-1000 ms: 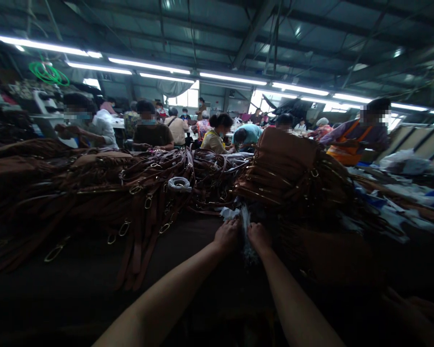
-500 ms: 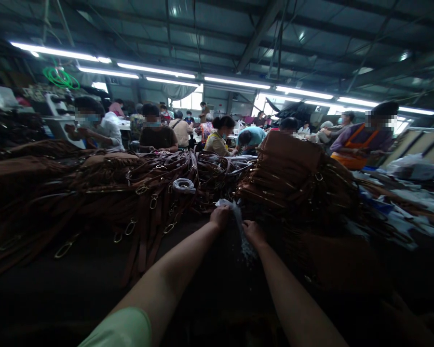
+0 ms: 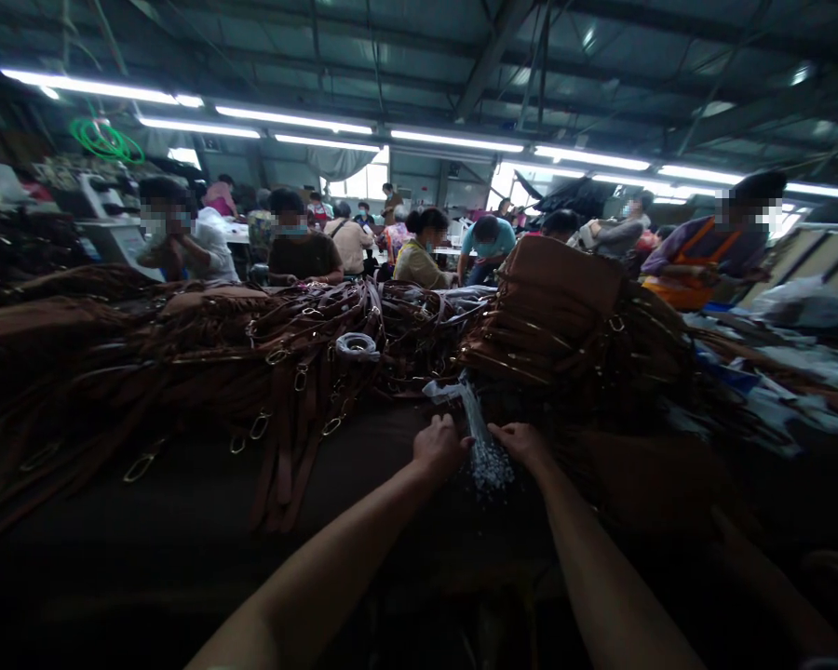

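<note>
- A long dark work table (image 3: 146,521) fills the lower half of the view, dim and mostly in shadow.
- A wide heap of brown straps (image 3: 202,363) with metal buckles spreads across the table's left and middle, some ends hanging toward the near edge.
- A stack of brown bags (image 3: 559,307) rises right of centre, just behind the hands.
- Other people (image 3: 300,247) sit or bend over work along the far side of the table, under rows of strip lights (image 3: 307,123).
- Both forearms of the person reach in from the bottom edge toward the table's middle.
- The left hand (image 3: 439,448) and right hand (image 3: 527,445) sit close together but apart, each pinching one side of a clear plastic bag (image 3: 485,447).
- The clear plastic bag stands between the hands, its top twisted upward and its bottom bulging with small pale pieces too small to identify.
- A roll of tape (image 3: 356,346) rests on the straps, left of and behind the hands.
</note>
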The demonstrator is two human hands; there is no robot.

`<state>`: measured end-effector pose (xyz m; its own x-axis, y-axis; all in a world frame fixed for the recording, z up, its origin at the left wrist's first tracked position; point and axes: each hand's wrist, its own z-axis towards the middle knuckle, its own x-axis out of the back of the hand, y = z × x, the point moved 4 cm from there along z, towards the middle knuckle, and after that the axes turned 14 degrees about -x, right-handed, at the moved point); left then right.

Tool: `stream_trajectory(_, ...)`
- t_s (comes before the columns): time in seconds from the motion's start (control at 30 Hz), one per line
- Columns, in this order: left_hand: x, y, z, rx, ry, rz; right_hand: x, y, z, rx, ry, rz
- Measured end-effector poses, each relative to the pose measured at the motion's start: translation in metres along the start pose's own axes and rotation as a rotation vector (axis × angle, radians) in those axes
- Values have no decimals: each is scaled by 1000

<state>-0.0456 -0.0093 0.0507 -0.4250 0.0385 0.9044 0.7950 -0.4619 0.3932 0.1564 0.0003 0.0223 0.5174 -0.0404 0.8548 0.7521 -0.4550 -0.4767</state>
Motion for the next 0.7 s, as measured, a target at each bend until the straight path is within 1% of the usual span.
stream_trajectory(0.1,-1,4,7,-33,-17,-19,4,-1,-10,41,32,29)
stream_trajectory(0.2,4,-2,14,-64,-48,-33,12,-2,-20,91,108,106)
stream_trajectory(0.27,10,-8,10,-49,-41,-16,18,1,-28,113,193,112)
stream_trajectory(0.33,15,-9,-4,-65,24,30,18,5,-37,142,280,86)
stream_trajectory(0.37,16,-7,-14,-109,67,53,16,7,-42,172,308,75)
stream_trajectory(0.4,15,-1,-25,-183,98,69,12,9,-47,207,320,72)
stream_trajectory(0.43,12,6,-36,-284,104,78,8,11,-51,235,319,79)
stream_trajectory(0.47,6,14,-46,-402,80,82,3,13,-53,250,311,94)
stream_trajectory(0.53,-7,29,-59,-629,-26,87,-5,18,-54,232,294,133)
stream_trajectory(0.6,-17,38,-60,-776,-123,105,-9,20,-51,186,289,169)
stream_trajectory(0.63,-20,40,-54,-812,-147,114,-10,20,-49,176,284,179)
stream_trajectory(0.7,-21,39,-38,-838,-155,125,-10,17,-45,178,270,194)
